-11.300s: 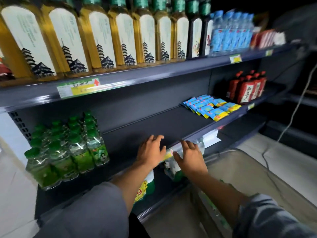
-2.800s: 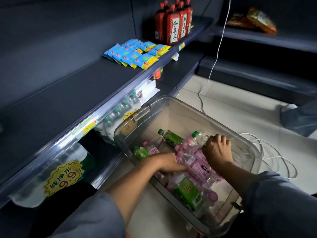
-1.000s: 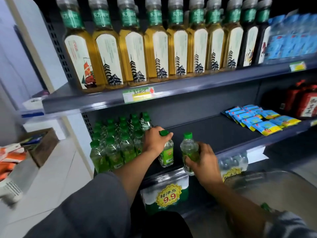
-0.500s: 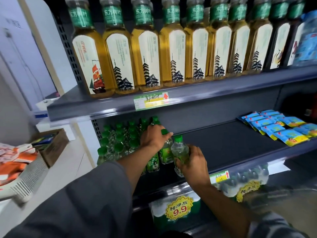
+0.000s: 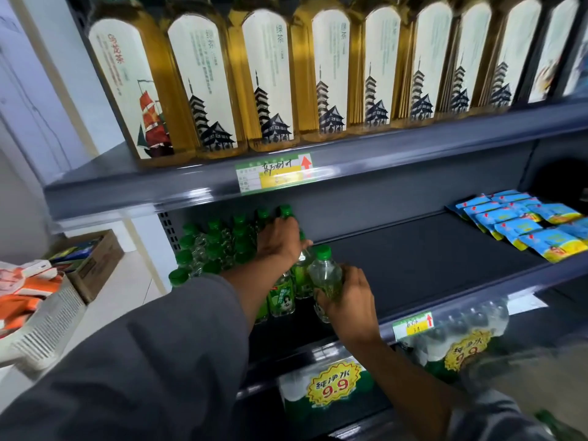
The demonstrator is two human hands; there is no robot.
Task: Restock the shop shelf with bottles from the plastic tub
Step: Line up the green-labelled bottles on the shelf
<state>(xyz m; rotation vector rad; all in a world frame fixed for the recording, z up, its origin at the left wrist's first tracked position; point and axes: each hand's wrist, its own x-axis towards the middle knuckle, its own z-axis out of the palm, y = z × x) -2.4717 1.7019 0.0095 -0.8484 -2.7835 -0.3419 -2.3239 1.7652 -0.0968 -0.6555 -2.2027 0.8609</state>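
Observation:
On the dark middle shelf (image 5: 413, 262) a cluster of small green-capped bottles (image 5: 216, 246) stands at the left end. My left hand (image 5: 280, 243) grips the top of a green bottle (image 5: 302, 275) at the cluster's right edge. Just to its right, my right hand (image 5: 346, 300) holds a clear green-capped bottle (image 5: 324, 272) by its lower body, upright, close above the shelf front. The plastic tub (image 5: 521, 370) shows only as a blurred clear rim at the lower right.
Tall amber tea bottles (image 5: 270, 81) line the shelf above. Blue and yellow snack packets (image 5: 521, 221) lie at the middle shelf's right end. Shrink-wrapped water packs (image 5: 331, 386) with 9.9 tags sit on the shelf below. A white basket (image 5: 44, 326) and a cardboard box (image 5: 92, 262) stand at left.
Both hands have carried their bottles further in toward the green cluster. The view has moved closer to the shelf.

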